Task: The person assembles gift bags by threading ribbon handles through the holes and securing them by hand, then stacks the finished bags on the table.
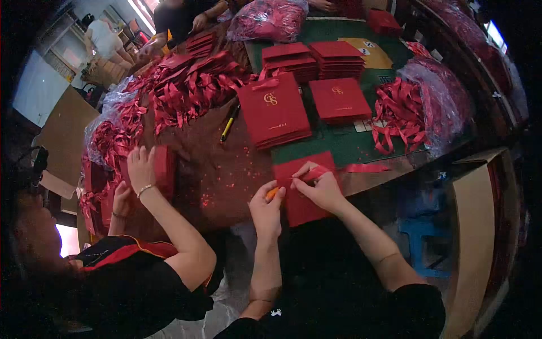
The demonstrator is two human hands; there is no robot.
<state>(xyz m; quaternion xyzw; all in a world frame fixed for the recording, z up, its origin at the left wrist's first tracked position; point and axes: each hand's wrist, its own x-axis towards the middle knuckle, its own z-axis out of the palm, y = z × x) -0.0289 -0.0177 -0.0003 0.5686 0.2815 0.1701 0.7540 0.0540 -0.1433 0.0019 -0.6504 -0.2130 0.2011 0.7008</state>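
Observation:
My left hand is closed around a small orange-handled tool, whose working end I cannot make out. A flat red paper bag lies in front of me at the table edge, between and under my hands. My right hand is over the bag, its fingers pinched on a red ribbon that trails off to the right. The fingertips of both hands are close together near the upper part of the bag.
Stacks of red bags with gold lettering stand ahead. Loose ribbons spill from a plastic bag at right. A yellow-black cutter lies left of the stacks. A co-worker's hands handle red bags at left. A cardboard box stands right.

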